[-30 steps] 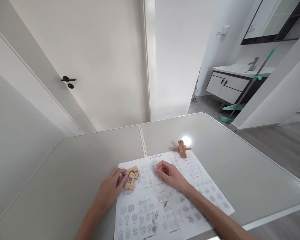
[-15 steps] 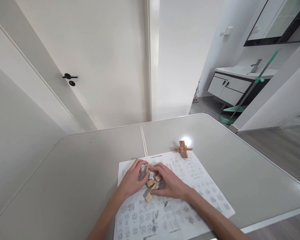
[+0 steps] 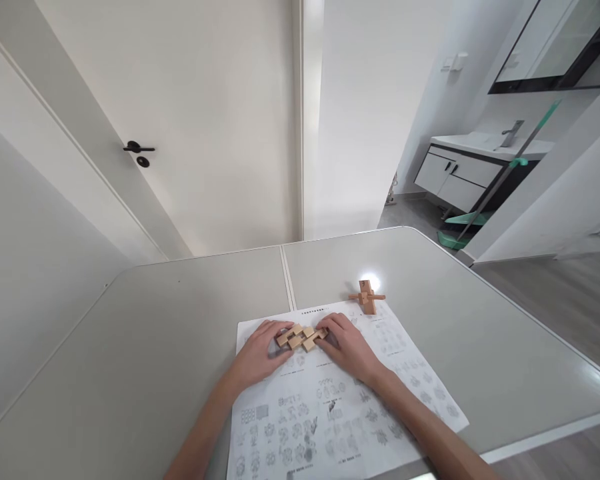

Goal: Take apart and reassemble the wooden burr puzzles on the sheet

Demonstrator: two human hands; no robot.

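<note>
Several pale notched wooden puzzle pieces [image 3: 296,342] lie side by side in a slanting cluster on the upper part of a printed instruction sheet [image 3: 340,413]. My left hand [image 3: 260,353] curves around the cluster's left end, fingers on the far side and thumb on the near side. At the other end, my right hand [image 3: 347,347] closes its fingers and thumb on the rightmost piece [image 3: 316,339]. Fingertips partly cover the outer pieces. A darker assembled wooden cross puzzle [image 3: 367,297] stands at the sheet's top right edge, apart from both hands.
The grey table [image 3: 155,360] has a pale seam [image 3: 287,277] running away from the sheet. Beyond its far edge is a white door [image 3: 220,133] with a black handle. A washbasin cabinet [image 3: 457,173] and a green-handled broom [image 3: 517,161] stand at the right.
The pieces, loosely heaped between my hands before, now sit in a flatter row farther up the sheet. Both hands have moved slightly away from me and apart. The cross puzzle stays put.
</note>
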